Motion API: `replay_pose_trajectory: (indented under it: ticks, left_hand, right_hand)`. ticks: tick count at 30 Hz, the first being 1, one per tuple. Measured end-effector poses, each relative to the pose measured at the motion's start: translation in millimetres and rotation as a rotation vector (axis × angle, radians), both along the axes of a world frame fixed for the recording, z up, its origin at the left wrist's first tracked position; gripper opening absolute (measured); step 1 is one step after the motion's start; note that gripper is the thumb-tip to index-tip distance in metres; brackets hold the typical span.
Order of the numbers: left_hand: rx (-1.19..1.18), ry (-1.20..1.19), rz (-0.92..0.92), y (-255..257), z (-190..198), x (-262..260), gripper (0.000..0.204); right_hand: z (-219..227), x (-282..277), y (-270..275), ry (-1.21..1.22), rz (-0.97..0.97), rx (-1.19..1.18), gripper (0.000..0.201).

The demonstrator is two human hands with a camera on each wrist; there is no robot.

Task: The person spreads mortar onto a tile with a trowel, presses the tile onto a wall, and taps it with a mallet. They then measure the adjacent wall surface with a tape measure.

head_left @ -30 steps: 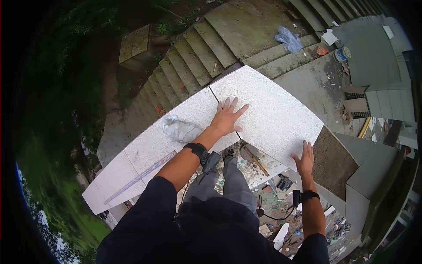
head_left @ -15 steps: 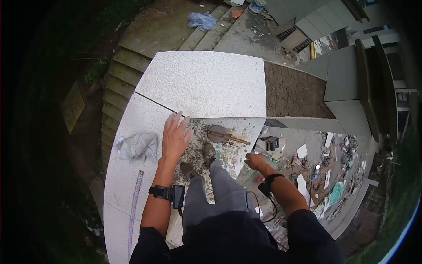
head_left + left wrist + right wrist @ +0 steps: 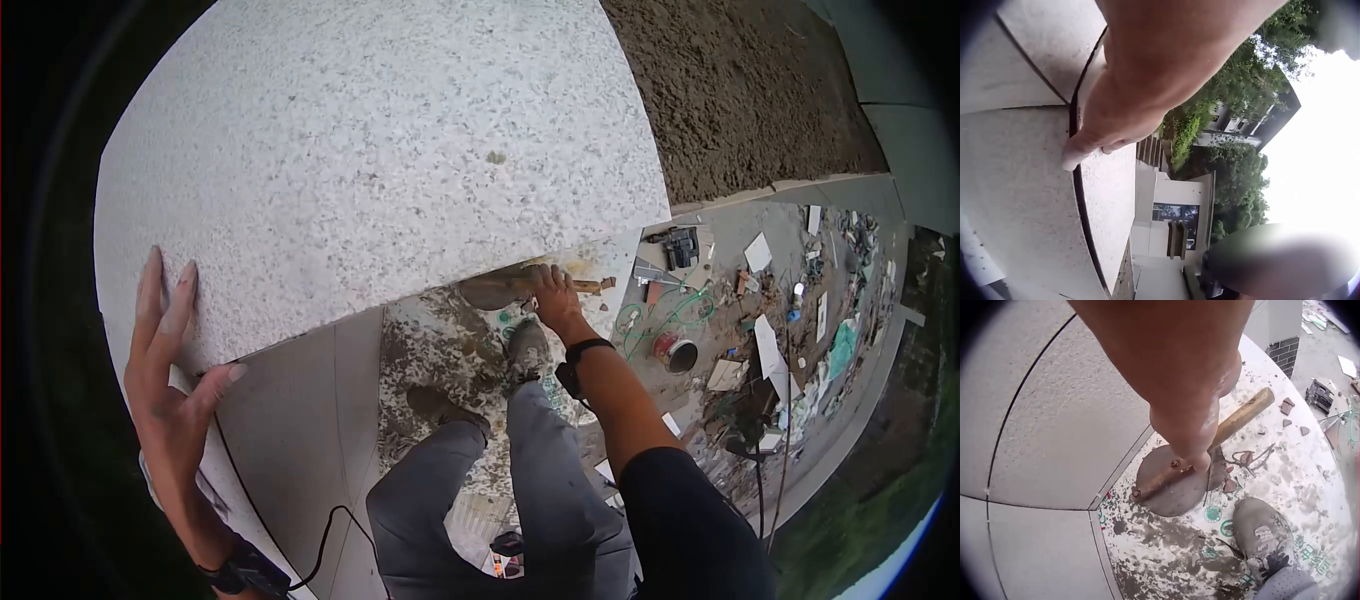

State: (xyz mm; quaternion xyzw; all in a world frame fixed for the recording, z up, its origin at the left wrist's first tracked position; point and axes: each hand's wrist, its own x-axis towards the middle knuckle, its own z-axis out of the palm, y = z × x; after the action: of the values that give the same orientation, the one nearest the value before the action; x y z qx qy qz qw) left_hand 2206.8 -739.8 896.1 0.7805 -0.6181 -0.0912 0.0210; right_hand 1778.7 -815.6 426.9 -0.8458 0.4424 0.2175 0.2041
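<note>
A speckled white slab fills the upper part of the head view. My left hand rests at its near left corner, fingers stretched over the top and thumb at the edge. In the left wrist view the thumb lies against the dark joint line along the edge. Below the slab, my right hand is down at a wooden handle, its fingers over the wood. Under that hand lies a grey round disc with a screwed wooden strip; the fingers partly hide where handle and disc meet.
Brown mortar covers the ledge right of the slab. My shoes stand on a mortar-spattered white board. Rubble, a bucket, green cord and a black case lie on the ground to the right.
My body has leaned in closer to the slab. The right hand has left the slab's right edge and gone down to the wooden handle. The left hand now lies at the slab's corner.
</note>
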Motion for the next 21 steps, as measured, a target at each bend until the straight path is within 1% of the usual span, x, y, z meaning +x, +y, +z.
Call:
replay_pose_trajectory:
  ticks: [2,3,4,6,7,8,9,10,12,13,14,15,16,17,18,19,20,21]
  left_hand:
    - [0.029,-0.052,-0.03,0.6,0.5,4.2,0.092]
    - [0.035,-0.084,-0.035,1.0,0.1,6.1,0.095]
    - [0.034,-0.133,-0.005,2.6,-2.7,7.9,0.103]
    - [0.004,-0.085,0.013,3.9,-5.8,9.3,0.105]
    - [0.018,-0.096,0.034,3.9,-4.1,6.7,0.107]
    - [0.034,-0.112,0.056,2.3,-3.1,4.3,0.108]
    - [0.017,-0.068,0.069,-0.7,-2.9,0.2,0.106]
    - [0.017,-0.022,0.048,-4.4,0.9,-5.7,0.095]
    - [0.011,0.065,0.053,-8.6,5.5,-14.0,0.088]
    - [0.01,0.1,0.079,-8.3,5.5,-16.2,0.088]
    - [0.005,0.133,0.108,-8.4,7.0,-17.6,0.089]
    - [0.04,0.105,0.111,-11.1,10.3,-18.4,0.088]
    - [0.082,0.083,0.119,-11.3,14.4,-18.7,0.088]
    - [0.084,0.07,0.088,-10.8,16.0,-17.9,0.087]
    - [0.084,0.06,0.057,-11.9,18.1,-16.7,0.086]
    - [0.056,0.063,0.067,-13.7,21.8,-15.0,0.086]
    - [0.072,0.092,0.035,-11.7,24.3,-12.0,0.086]
    - [0.093,0.122,-0.006,-13.1,29.5,-10.2,0.086]
  right_hand:
    - [-8.1,-4.8,-13.5,-0.018,0.004,0.005,0.063]
    - [-31.7,-12.2,-15.0,0.01,0.008,0.035,0.053]
    - [-90.8,-30.0,-5.5,0.007,0.061,-0.033,0.048]
    - [-93.8,-35.8,-2.7,-0.056,-0.018,-0.084,0.038]
    - [-100.6,-36.3,-8.0,-0.074,-0.03,-0.103,0.038]
    - [-113.4,-38.6,-12.3,-0.092,-0.062,-0.014,0.038]
    - [-107.5,-33.3,-9.1,-0.11,-0.08,0.044,0.038]
    - [-99.0,-27.1,-6.6,-0.127,-0.099,0.101,0.038]
    - [-33.2,-11.6,-15.6,-0.009,0.087,0.385,0.035]
    - [-28.3,-15.0,-1.3,-0.021,0.047,0.324,0.037]
    - [12.6,-23.1,-5.3,-0.04,0.032,0.36,0.031]
    - [53.9,-31.1,-9.3,-0.059,0.016,0.396,0.025]
    - [95.7,-43.8,-12.0,-0.034,0.046,0.419,0.024]
    - [142.5,-58.4,-13.9,-0.066,0.016,0.409,0.024]
    - [181.3,-79.1,-15.7,-0.099,0.068,0.401,0.027]
    - [224.3,-97.7,-15.3,-0.084,0.051,0.419,0.029]
    - [283.8,-110.4,-19.0,-0.027,0.047,0.43,0.028]
    - [307.8,-134.2,-13.2,-0.015,0.042,0.469,0.029]
